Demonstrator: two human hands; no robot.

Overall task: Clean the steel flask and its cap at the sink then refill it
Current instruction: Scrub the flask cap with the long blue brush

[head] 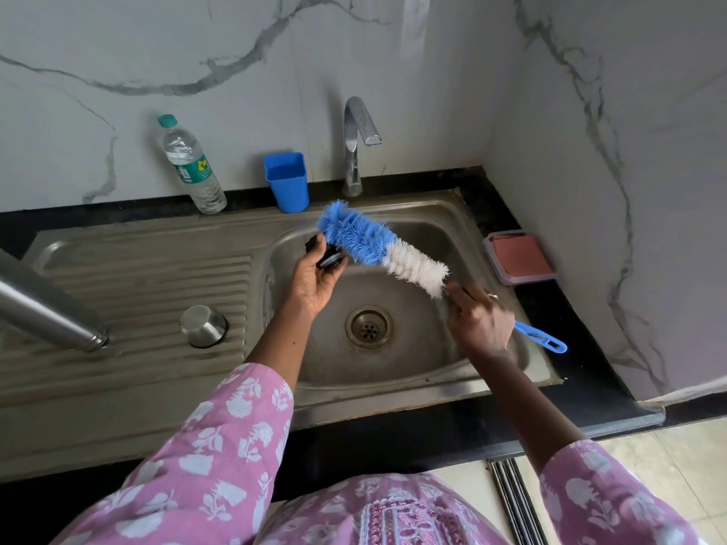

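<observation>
The fingers of the left hand curl round a small black cap, palm turned up, holding it over the back left of the basin. The fingers of the right hand are closed round the thin blue plastic handle of a bottle brush, back of the hand up and wrist bent. The handle's looped end pokes out past the hand towards the right. The brush slants up and left, white bristles nearest the grip and blue ones at the tip, which lie against the cap. Both forearms reach in from below, in loose pink sleeves printed with white flowers. Under the hands is a dull stainless sink with a round perforated drain. On its ribbed drainboard to the left, the steel flask comes in from the picture's edge, mouth end resting on the ribs. A steel cup lid stands upside down just beside it. At the back stand a clear plastic water bottle, a blue square tumbler and a chrome tap. A lidded box with something pink inside sits on the black bench to the right. White marble-veined walls meet in the corner.
</observation>
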